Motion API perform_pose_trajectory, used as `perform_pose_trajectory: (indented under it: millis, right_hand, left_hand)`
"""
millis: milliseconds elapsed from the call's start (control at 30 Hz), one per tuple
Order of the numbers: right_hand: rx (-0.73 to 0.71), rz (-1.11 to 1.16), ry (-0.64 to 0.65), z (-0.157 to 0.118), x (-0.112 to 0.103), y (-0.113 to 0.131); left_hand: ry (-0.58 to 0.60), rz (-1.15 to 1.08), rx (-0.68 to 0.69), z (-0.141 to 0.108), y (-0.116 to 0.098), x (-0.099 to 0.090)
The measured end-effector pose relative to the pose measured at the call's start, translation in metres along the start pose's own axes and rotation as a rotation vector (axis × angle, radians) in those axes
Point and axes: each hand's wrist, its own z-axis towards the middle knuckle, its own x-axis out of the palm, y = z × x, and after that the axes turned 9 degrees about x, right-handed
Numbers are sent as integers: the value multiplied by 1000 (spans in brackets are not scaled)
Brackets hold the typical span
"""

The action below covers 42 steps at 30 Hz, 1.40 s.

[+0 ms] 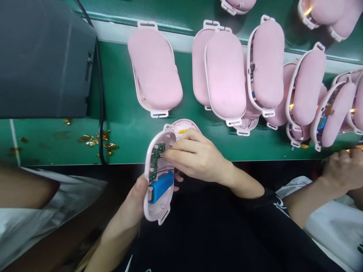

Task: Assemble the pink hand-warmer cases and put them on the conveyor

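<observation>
Shell: pink half-case (163, 209), tilted, held up at the near edge of the bench (119, 98); second half (193, 124) just behind it.
Feel: I'd guess light, stiff plastic, a bit slick; blue cell (162, 187) probably the heaviest bit.
Fragile: board (154, 162) and thin wires (167, 170), I'd judge; wires could snag.
Hold: I'd take the outer rim, off the board.
Left hand (136, 196): grasping shell, thumb on outer rim, some fingertips showing past the far side; forearm angled up from below.
Right hand (198, 155): back up, fingers curled in by the board, forearm in from the right; tips hidden, can't tell if they pinch anything.
</observation>
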Motion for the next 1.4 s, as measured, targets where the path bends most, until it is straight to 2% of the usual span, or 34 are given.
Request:
perform_pose_trajectory:
  millis: [167, 300, 433, 500, 667, 733, 833, 900, 967, 1033, 1133, 1200, 1400]
  right_hand:
    - [-67, -86, 40, 5, -14, 3]
    - [-80, -117, 58, 6, -19, 0]
    - [37, -16, 99, 7, -22, -1]
    - [69, -1, 125, 7, -23, 1]
    - [108, -50, 54, 6, -17, 6]
    - [135, -67, 14, 5, -14, 11]
    - [183, -2, -5, 5, -14, 18]
    - [236, 99, 28, 5, -15, 17]
    - [298, 163, 54, 5, -15, 12]
    - [308, 155, 42, 4, -13, 7]
    - [249, 63, 21, 1, -8, 7]
    - [218, 20, 34, 0, -5, 9]
    - [147, 11, -25, 2, -6, 9]
  left_hand:
    - [-10, 58, 14, 1, 2, -7]
    - [93, 126, -23, 7, 0, -16]
    - [159, 234, 99, 9, -14, -6]
    - [228, 313, 193, 13, -22, 0]
    - [309, 423, 330, 30, -32, -3]
    - [312, 372, 295, 30, -28, -5]
    - [214, 125, 119, 19, -18, -6]
    - [214, 49, 32, 13, -12, -9]
    - [127, -29, -68, 11, -8, -14]
    - [83, -57, -106, 10, -8, -16]
    - [52, -27, -100, 9, -7, -15]
    - [73, 13, -61, 9, 0, -19]
    - [154, 192, 118, 19, 28, -44]
